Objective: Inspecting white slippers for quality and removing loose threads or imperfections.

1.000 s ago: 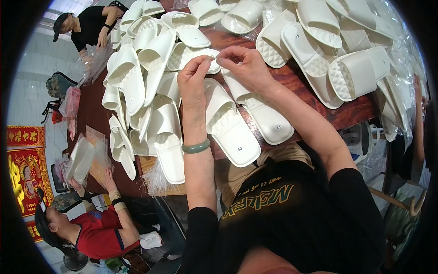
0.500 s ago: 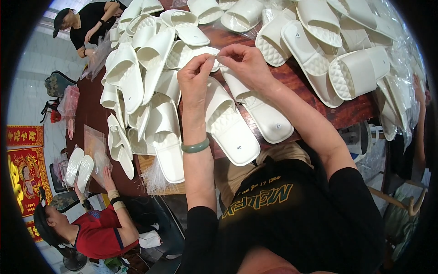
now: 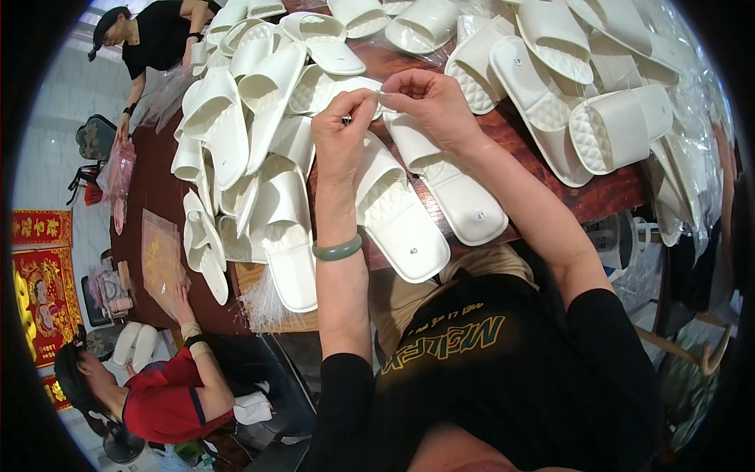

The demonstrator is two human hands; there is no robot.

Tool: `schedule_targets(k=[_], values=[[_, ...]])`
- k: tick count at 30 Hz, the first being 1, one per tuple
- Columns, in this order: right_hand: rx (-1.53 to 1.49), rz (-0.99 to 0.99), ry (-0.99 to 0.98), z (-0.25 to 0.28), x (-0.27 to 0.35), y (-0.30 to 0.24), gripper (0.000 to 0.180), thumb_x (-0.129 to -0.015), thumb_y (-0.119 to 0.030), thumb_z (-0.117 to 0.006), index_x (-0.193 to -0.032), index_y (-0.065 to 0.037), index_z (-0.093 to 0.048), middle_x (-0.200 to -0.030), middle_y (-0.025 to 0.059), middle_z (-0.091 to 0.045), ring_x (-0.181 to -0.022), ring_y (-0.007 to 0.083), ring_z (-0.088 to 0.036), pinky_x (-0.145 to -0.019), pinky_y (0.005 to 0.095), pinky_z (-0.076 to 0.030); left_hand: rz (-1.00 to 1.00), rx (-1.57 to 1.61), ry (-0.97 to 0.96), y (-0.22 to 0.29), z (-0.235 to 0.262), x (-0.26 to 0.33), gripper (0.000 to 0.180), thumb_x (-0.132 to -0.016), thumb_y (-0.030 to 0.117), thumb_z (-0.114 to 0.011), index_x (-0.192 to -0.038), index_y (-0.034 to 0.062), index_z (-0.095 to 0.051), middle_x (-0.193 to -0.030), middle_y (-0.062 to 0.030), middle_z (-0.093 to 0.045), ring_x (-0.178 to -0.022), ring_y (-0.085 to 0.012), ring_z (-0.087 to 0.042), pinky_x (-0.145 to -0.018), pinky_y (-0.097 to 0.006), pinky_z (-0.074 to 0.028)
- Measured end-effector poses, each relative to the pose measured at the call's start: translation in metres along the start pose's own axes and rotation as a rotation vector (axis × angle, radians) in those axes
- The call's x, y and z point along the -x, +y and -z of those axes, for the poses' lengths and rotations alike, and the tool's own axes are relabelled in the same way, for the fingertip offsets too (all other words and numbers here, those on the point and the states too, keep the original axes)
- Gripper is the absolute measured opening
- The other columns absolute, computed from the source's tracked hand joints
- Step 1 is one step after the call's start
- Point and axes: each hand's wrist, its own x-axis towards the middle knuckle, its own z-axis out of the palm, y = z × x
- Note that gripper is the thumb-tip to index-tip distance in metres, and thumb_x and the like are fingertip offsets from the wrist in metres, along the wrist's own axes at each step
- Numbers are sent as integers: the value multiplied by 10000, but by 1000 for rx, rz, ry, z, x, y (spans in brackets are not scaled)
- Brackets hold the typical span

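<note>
My left hand [image 3: 344, 130] and my right hand [image 3: 435, 108] meet above the table, fingertips pinched together. Whatever they hold between them is too small and thin to make out. Right below lie two white slide slippers side by side: the left slipper [image 3: 403, 224] and the right slipper [image 3: 460, 200], heels toward me. A fine clear strand seems to lie on the right one. Beside my left forearm, another white slipper [image 3: 287, 228] rests at the table edge, next to a bundle of thin clear plastic strands [image 3: 271, 303].
White slippers [image 3: 220, 118] pile up at the left, and more slippers [image 3: 543, 110] cover the right, with clear plastic wrapping [image 3: 700, 134]. A person in red [image 3: 177, 393] sits at the left by a plastic bag [image 3: 161, 263]. Another person [image 3: 161, 35] stands at the far left.
My hands stay nearly in place, still pinching. The person in red has brought a pair of slippers down off the table. The person at the far left now reaches toward a pink bag.
</note>
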Motion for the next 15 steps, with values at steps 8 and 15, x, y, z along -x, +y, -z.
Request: schedule_targets(k=[8, 15], values=[[91, -67, 8, -1, 0, -4, 141, -801, -50, -671, -923, 18, -651, -841, 20, -638, -737, 61, -569, -637, 192, -472, 3, -12, -42, -4, 4, -1, 102, -792, 14, -630, -880, -6, -678, -700, 28, -579, -652, -35, -486, -611, -184, -411], [270, -3, 14, -4, 3, -3, 165, -792, -68, -670, -927, 27, -661, -835, 29, -657, -733, 58, -566, -647, 199, -455, 70, -29, -81, -6, 6, -1, 146, -848, 113, -641, -910, -17, -665, -795, -1, -635, -710, -42, -547, -645, -177, -447]])
